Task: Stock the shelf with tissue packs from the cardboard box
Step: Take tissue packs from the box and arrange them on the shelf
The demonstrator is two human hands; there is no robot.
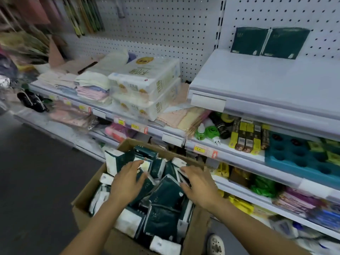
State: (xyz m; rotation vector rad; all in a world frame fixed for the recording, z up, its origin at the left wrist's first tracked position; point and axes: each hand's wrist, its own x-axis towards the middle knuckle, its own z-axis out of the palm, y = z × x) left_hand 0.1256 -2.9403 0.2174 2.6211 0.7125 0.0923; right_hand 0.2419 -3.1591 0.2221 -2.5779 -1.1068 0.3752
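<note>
White pegboard wall at far side, dark grey floor on left, tiered white store racks running right.

Dark green tissue packs (white at their ends) lie jumbled in the open cardboard box; two more stand upright against the shelf's back edge.

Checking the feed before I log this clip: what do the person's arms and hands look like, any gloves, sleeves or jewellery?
Both forearms are bare right to the bottom edge of the picture, with no sleeves showing. The left hand and right hand wear no gloves. No watch, bracelet or ring shows, though motion blur could hide small details on the fingers.
</note>
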